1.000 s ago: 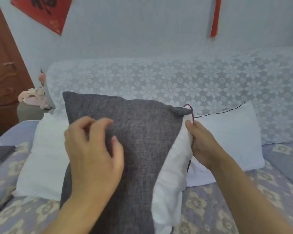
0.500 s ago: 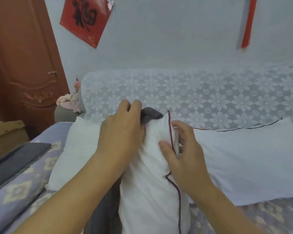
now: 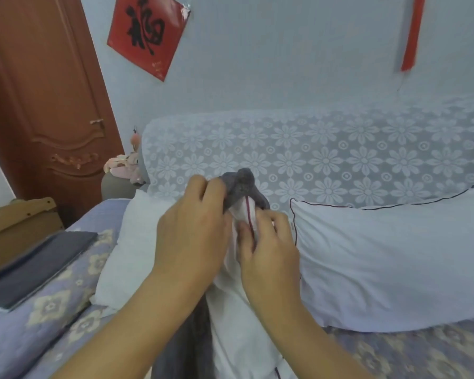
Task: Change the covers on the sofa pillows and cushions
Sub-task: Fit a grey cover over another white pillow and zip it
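The sofa (image 3: 340, 160), draped in flower-patterned lace, is used as backstop — a bare white pillow (image 3: 394, 255) is leaned against its backrest on the right and a second white pillow (image 3: 137, 242) on the left, apparently parked there awaiting covers. A folded grey cover (image 3: 39, 266) is laid flat on the seat at far left, within reach. At centre, the white pillow insert (image 3: 238, 310) is stood on end between the forearms, long axis running from the viewer up toward the backrest, its piped corner pointing up. The grey cover (image 3: 241, 184) is bunched at that top corner, probably so corner can be seated in corner. The left hand (image 3: 195, 236) is curled, gripping the grey cover; the right hand (image 3: 268, 253) is pinching the insert's dark red piping (image 3: 249, 214) — likely to steady it.
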Motion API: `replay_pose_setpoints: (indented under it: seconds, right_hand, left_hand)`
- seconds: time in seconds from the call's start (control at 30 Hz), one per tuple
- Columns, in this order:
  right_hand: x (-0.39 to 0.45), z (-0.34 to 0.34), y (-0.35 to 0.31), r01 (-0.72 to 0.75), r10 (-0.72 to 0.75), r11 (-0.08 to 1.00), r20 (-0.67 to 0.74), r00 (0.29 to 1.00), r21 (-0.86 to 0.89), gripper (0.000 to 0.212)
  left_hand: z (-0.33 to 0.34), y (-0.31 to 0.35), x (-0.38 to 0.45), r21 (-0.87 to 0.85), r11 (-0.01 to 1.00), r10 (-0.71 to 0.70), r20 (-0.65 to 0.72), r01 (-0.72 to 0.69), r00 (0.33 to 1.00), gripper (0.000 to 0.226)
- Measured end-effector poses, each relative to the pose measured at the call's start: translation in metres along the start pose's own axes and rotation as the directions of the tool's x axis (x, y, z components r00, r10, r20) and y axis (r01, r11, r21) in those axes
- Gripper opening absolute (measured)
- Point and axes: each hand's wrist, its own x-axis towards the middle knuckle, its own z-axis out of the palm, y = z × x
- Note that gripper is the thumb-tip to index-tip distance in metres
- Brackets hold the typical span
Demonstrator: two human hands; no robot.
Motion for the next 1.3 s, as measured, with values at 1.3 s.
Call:
replay_pose_setpoints:
  seconds: [1.3]
  right_hand:
    - [0.066,-0.025,0.013,0.134,-0.208,0.945,0.234,0.95,0.297,0.033]
  left_hand:
    - [-0.016,0.006,-0.038,-0.262,0.952,-0.116,0.162,0.156,0.98,0.026]
